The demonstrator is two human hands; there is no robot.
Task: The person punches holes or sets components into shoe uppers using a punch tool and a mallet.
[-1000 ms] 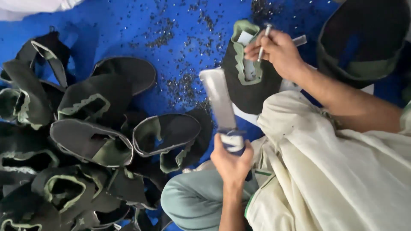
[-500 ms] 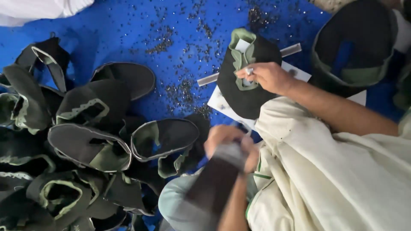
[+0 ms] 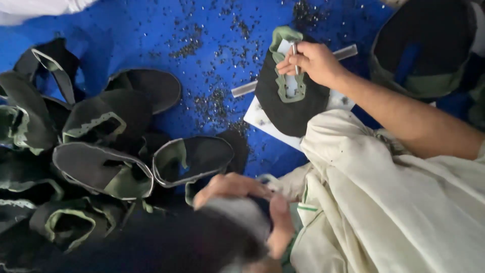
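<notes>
Shoe upper [image 3: 290,101], black with green trim, lies on a white board [image 3: 262,124] past the lap; it looks light and floppy, best pinned flat near the trim. Nearest, the left hand [image 3: 247,212] is closed round a blurred dark tool [image 3: 166,247]. Farther out, the right hand [image 3: 310,63] pinches a thin metal punch [image 3: 295,58] upright on the trim. Beyond lies a metal strip [image 3: 247,88].
</notes>
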